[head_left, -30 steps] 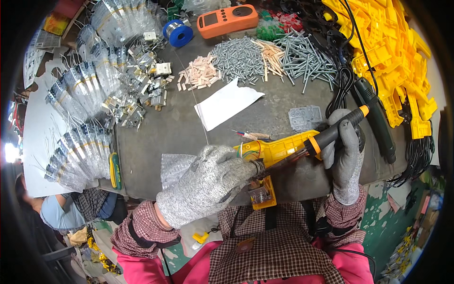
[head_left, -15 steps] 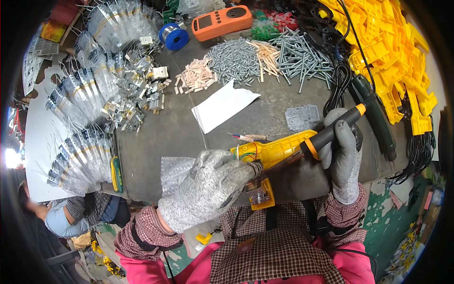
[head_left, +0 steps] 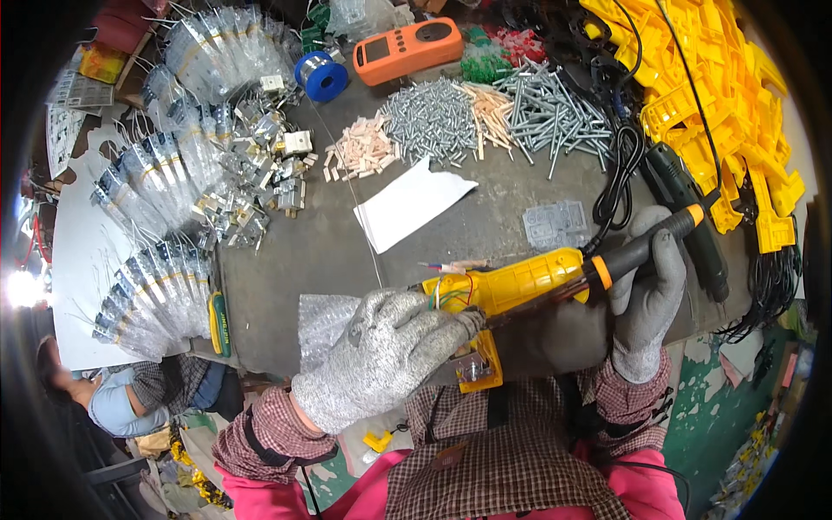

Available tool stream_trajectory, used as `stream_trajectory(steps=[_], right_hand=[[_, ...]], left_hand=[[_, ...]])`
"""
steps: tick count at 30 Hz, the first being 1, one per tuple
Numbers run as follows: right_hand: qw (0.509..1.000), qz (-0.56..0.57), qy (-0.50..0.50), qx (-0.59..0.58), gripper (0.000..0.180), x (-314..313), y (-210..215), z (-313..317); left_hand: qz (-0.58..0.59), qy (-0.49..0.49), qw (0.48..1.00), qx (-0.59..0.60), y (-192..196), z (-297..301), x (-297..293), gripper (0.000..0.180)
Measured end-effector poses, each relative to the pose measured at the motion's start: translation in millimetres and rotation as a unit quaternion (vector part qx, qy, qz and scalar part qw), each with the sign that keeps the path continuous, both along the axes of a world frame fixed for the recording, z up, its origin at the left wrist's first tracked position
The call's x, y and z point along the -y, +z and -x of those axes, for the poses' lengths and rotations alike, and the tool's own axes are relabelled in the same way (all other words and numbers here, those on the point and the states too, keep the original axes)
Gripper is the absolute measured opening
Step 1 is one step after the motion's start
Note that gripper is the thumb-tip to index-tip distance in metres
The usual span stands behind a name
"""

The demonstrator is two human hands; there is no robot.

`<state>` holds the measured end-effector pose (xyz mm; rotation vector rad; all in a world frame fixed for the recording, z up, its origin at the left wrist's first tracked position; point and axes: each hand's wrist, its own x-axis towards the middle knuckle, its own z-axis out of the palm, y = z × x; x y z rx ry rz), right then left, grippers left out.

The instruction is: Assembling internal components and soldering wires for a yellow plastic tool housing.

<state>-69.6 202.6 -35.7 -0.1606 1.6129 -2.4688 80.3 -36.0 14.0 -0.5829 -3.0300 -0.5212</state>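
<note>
My left hand (head_left: pixel 381 355), in a grey glove, closes around the left end of a yellow plastic housing (head_left: pixel 524 282). Thin coloured wires (head_left: pixel 452 295) come out near my fingertips. A smaller yellow part with a clear window (head_left: pixel 478 364) shows below the fingers. In my gloved right hand (head_left: pixel 652 290) is a soldering iron (head_left: pixel 631 256) with a black handle and orange rings. Its shaft slants down left across the housing toward my left fingertips, which hide whether its tip touches anything. A black cord (head_left: pixel 617 186) runs to the housing's right end.
Piled screws (head_left: pixel 433 121), wooden pieces (head_left: pixel 360 147), an orange meter (head_left: pixel 407 50) and a blue solder spool (head_left: pixel 321 76) lie at the back. White paper (head_left: pixel 412 204) is mid-table. Bagged parts (head_left: pixel 152 299) and a screwdriver (head_left: pixel 218 323) lie left; yellow shells (head_left: pixel 719 104) and a dark-green tool (head_left: pixel 689 225) lie right.
My right hand and the soldering iron have shifted to the right. My left hand keeps its grip on the housing, and the whole view has moved slightly.
</note>
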Motion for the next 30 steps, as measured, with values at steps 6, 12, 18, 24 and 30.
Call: stream_trajectory(steps=[6, 12, 18, 24, 30], right_hand=[[1.000, -0.007, 0.011, -0.015, 0.033, 1.1, 1.3, -1.3], [0.999, -0.015, 0.013, -0.032, 0.029, 4.3, -0.2, -2.0], [0.999, 0.006, 0.020, -0.028, 0.028, 5.0, -2.0, -2.2], [0.999, 0.012, 0.033, -0.028, 0.027, 1.0, -3.3, -2.3], [0.999, 0.030, 0.034, -0.023, 0.029, 2.8, -1.8, -2.3]], left_hand=[[0.019, 0.013, 1.000, -0.011, 0.9, 1.3, -3.8, 0.047], [0.026, -0.003, 0.999, -0.045, 3.7, 8.5, -2.0, 0.044], [0.041, -0.020, 0.998, -0.052, 1.5, 9.4, 0.7, 0.043], [0.043, -0.015, 0.997, -0.064, -0.4, 7.9, -1.0, 0.045], [0.043, -0.027, 0.998, -0.031, 4.5, 6.4, 1.5, 0.051]])
